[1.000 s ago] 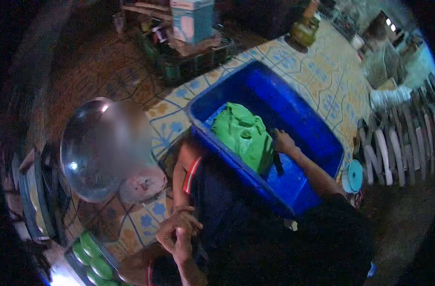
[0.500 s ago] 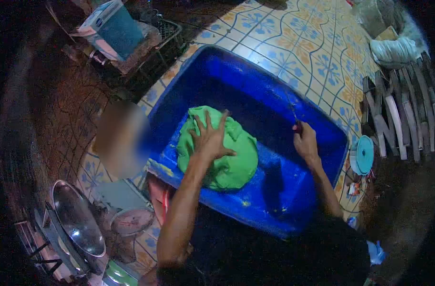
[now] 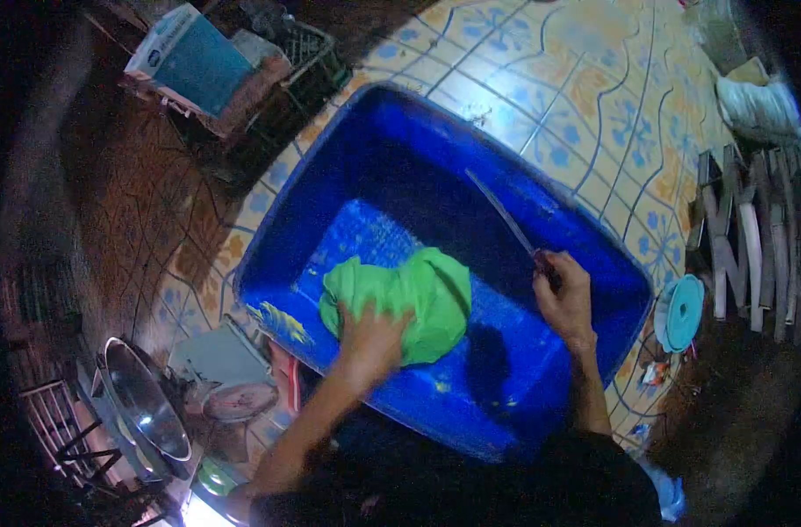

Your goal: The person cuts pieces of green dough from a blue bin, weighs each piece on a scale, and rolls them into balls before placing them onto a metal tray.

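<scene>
A lump of bright green dough (image 3: 444,303) lies on the floor of a large blue tub (image 3: 361,230), toward its near left side. My left hand (image 3: 372,341) digs into the near side of the lump, its fingers curled into the dough and slightly blurred. Over the right part of the tub, my right hand (image 3: 565,299) is closed around the handle of a long, thin-bladed knife (image 3: 503,211). The blade points up and left, apart from the dough. Yellowish smears mark the tub's floor and near left rim.
Patterned tiles (image 3: 585,114) surround the tub. To the right are a teal spool (image 3: 682,314) and several grey strips (image 3: 751,255). At the left stand a metal bowl (image 3: 146,400) and a grey lid-like panel (image 3: 216,356). A blue-and-white box (image 3: 190,61) sits beside a dark crate (image 3: 299,66).
My left hand has gone from spread flat on top to curled into the near side. The dough looks folded and more compact. The knife blade has swung further left.
</scene>
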The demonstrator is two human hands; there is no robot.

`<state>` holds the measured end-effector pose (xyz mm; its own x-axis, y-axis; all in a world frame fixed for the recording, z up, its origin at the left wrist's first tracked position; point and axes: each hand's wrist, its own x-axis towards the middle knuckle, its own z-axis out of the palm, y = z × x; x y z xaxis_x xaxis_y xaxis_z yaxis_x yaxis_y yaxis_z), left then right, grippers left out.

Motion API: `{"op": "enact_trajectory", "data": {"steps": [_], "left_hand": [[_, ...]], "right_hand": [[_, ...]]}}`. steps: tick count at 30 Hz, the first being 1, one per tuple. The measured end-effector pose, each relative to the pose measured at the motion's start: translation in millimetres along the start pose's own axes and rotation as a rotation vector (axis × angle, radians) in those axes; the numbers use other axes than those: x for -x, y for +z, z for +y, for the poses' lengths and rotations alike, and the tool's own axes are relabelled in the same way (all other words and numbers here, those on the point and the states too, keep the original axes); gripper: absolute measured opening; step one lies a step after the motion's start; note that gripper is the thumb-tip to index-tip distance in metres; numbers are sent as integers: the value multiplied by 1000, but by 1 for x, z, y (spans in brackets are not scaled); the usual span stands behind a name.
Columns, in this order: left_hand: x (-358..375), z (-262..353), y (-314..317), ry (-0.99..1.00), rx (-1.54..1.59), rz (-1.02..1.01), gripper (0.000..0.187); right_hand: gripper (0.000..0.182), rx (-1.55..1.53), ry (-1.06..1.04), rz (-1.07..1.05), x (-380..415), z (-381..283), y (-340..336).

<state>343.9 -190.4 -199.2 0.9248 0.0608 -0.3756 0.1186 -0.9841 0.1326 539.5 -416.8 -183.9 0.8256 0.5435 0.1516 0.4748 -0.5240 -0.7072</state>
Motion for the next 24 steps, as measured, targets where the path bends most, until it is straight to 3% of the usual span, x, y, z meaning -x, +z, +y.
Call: {"op": "enact_trajectory", "data": {"steps": [2,4,7,11,13,14,16,18,19,20,22,24], "left_hand": [[35,25,-37,-15,101,-105,47],[43,30,-45,-55,215,71,48],[1,39,-53,-143,258,318,67],[-88,11,-25,-282,126,83,88],[-129,-19,-7,-273,174,-202,88],[-141,-31,-6,-296,311,-315,81],[-155,-62,32,-162,601,-488,64],[-79,-26,-27,-119,662,-118,48],[-65,-36,29,-159,811,237,41],[-42,-29,-15,-164,1107,-68,40],[1,-17,-48,-266,1243,270,39],[25,-14,-78,-294,1182,412,37]], "right_hand": [[26,10,111,-78,-2,-6,-2],[26,-48,87,-60,-3,-6,0],[24,22,36,-73,-3,-4,-4],[22,36,6,-69,-1,-1,4],[25,-46,14,-122,2,2,6],[25,-38,4,-110,3,6,9],[32,-168,9,-66,4,10,20],[39,-162,81,-116,9,5,26],[40,-138,20,-151,13,9,37],[40,-110,-39,-200,15,-1,44],[39,-181,-45,-306,35,-23,72],[39,-374,-191,-383,71,-37,113]]}}
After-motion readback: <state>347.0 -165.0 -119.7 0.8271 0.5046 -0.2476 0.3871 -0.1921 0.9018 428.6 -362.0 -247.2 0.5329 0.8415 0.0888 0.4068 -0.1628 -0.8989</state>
